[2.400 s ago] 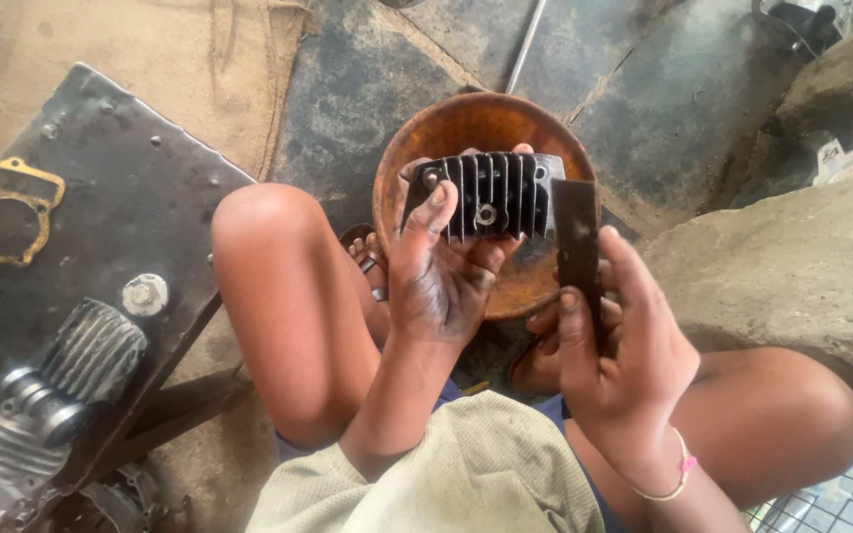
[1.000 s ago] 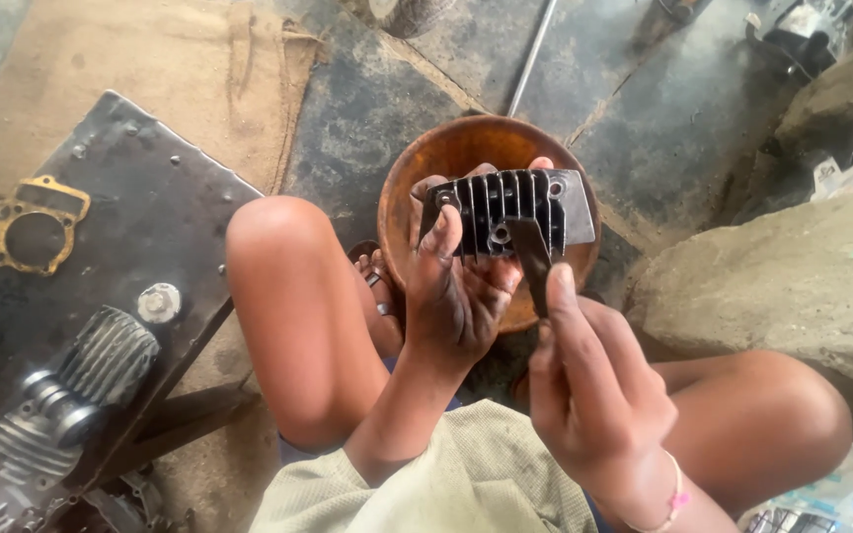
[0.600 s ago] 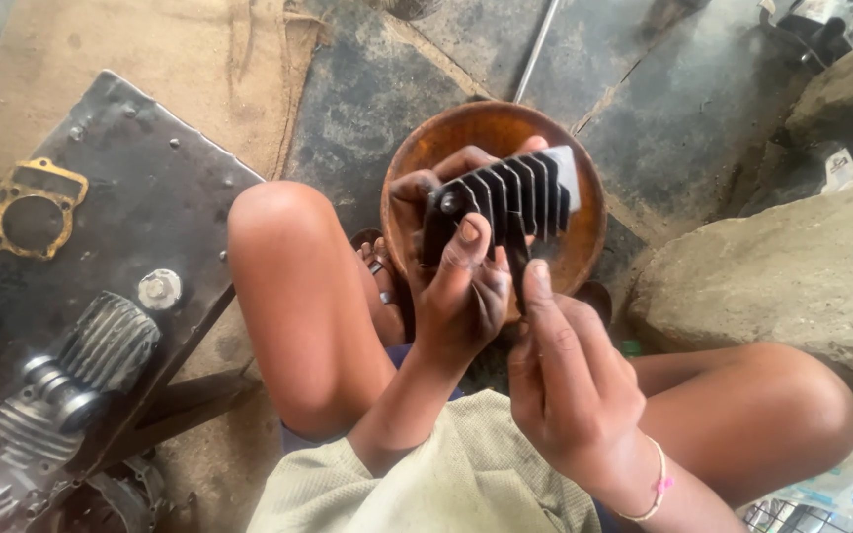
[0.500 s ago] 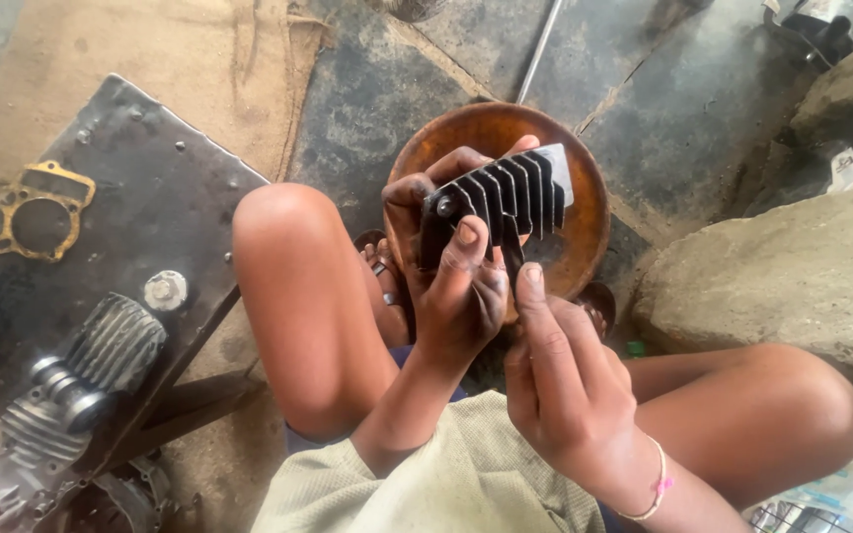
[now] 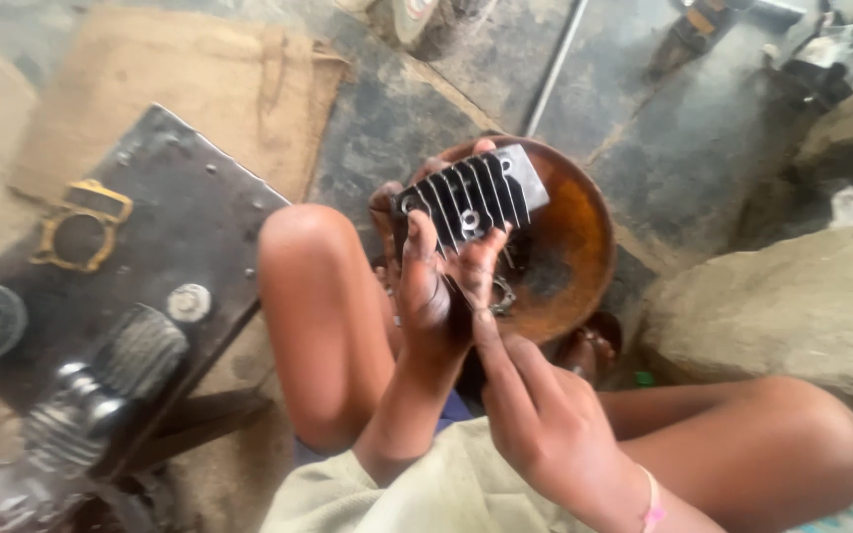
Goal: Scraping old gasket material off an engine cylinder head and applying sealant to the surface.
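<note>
Both hands work mid-frame: left hand (image 5: 431,296) grasps the finned engine cover (image 5: 471,197) (over a rusty bowl (image 5: 575,247)); right hand (image 5: 545,415) picks beneath, grip unclear, work seemingly unfinished.

you sit over a dark, stained concrete floor (image 5: 703,168) in daylight, with burlap sacking (image 5: 190,89) spread at the upper left. a black metal plate (image 5: 180,227) lies left, a big grey rock (image 5: 782,306) right.
</note>
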